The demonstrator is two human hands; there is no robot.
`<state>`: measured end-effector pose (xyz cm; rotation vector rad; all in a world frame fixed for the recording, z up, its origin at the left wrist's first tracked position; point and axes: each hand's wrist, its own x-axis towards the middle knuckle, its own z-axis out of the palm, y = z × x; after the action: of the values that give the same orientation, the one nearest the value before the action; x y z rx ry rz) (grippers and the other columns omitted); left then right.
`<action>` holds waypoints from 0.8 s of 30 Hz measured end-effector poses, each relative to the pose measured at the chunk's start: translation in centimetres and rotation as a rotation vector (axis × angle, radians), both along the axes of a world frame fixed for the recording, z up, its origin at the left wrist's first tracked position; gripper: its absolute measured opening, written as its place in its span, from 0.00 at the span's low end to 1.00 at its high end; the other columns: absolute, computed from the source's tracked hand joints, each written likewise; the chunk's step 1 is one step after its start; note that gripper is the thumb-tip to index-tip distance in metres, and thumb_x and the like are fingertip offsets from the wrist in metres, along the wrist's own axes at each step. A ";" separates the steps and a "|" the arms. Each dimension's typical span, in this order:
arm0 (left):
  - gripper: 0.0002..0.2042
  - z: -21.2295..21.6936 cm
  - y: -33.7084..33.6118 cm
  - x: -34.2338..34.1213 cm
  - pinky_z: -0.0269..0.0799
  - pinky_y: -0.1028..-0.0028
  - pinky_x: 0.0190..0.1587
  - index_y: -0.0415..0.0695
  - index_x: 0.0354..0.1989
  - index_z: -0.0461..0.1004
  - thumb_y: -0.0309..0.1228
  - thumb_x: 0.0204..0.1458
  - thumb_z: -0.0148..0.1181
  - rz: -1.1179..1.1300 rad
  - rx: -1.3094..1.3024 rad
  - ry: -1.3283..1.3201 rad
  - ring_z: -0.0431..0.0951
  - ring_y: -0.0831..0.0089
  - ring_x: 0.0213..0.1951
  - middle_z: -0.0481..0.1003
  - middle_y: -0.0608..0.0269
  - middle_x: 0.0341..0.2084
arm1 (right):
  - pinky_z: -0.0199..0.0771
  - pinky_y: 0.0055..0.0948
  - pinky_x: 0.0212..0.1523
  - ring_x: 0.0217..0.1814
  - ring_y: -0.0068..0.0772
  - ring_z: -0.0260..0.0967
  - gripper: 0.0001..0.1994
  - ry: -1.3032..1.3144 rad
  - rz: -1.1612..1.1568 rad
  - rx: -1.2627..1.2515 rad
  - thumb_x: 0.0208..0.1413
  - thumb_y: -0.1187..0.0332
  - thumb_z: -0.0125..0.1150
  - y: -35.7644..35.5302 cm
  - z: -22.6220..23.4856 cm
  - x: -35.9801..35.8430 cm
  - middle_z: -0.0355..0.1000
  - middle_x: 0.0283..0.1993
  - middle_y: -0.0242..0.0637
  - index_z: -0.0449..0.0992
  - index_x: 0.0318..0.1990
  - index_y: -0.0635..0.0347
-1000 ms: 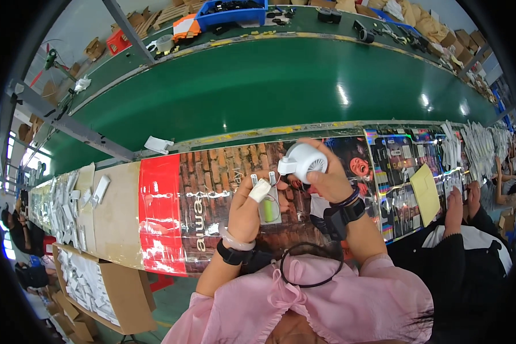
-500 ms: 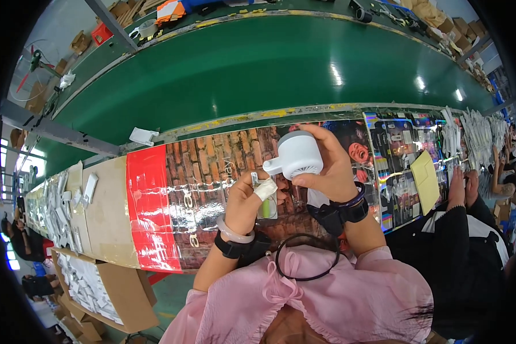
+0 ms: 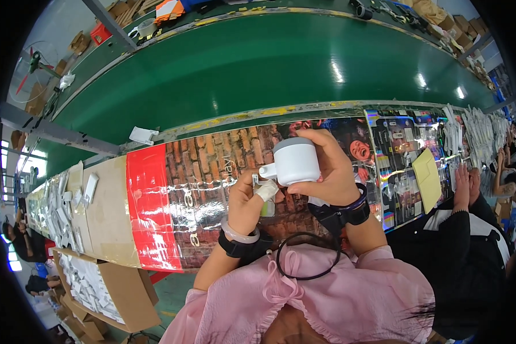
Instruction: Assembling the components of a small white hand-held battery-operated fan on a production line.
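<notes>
A white rounded device (image 3: 299,163) with a grey end cap and a short stubby arm is in my right hand (image 3: 332,178), fingers and thumb closed round its side. The stub reaches toward my left hand (image 3: 247,203), whose fingers are bent into a pinch. A small pale piece (image 3: 255,179) shows at those fingertips; its kind is unclear. White wrapping (image 3: 266,190) covers the left thumb. Below the device a clear flat packet with a green patch (image 3: 268,208) shows partly behind the left hand.
The bench has a brick-print cover (image 3: 195,172) with a red band (image 3: 152,206). White parts lie piled at left (image 3: 57,212), above a carton (image 3: 126,292) of white pieces. A green conveyor belt (image 3: 241,74) runs beyond. At right are a yellow card (image 3: 425,180) and a co-worker's hands (image 3: 466,186).
My right hand has turned the device, so its slotted vent has gone from sight and its smooth side shows. The device sits slightly lower. The left hand has barely moved.
</notes>
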<state>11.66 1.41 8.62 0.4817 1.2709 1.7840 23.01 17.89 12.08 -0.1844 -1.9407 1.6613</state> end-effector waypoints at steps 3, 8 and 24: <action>0.13 -0.3 -0.2 -0.2 0.80 0.71 0.39 0.37 0.50 0.68 0.23 0.57 0.55 -0.026 0.017 -0.057 0.80 0.71 0.34 0.77 0.56 0.37 | 0.69 0.32 0.58 0.59 0.30 0.64 0.43 0.034 0.022 -0.010 0.37 0.72 0.80 0.3 -0.1 0.0 0.61 0.56 0.35 0.62 0.63 0.61; 0.12 -0.4 -0.1 -0.2 0.80 0.71 0.39 0.37 0.49 0.67 0.24 0.57 0.55 -0.083 0.061 -0.102 0.80 0.71 0.35 0.76 0.55 0.38 | 0.67 0.32 0.59 0.60 0.29 0.64 0.43 0.063 0.020 -0.107 0.36 0.73 0.80 0.5 -0.4 0.0 0.62 0.57 0.35 0.62 0.64 0.61; 0.12 0.1 -0.2 -0.1 0.77 0.76 0.37 0.37 0.47 0.69 0.20 0.54 0.55 -0.040 -0.016 -0.026 0.79 0.75 0.33 0.77 0.58 0.35 | 0.66 0.31 0.60 0.60 0.29 0.64 0.43 0.047 0.038 -0.069 0.35 0.72 0.80 0.5 -0.5 0.0 0.61 0.57 0.35 0.63 0.63 0.62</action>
<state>11.57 1.21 8.70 0.4701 1.2481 1.7408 22.98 18.42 11.58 -0.1350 -1.8646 1.7437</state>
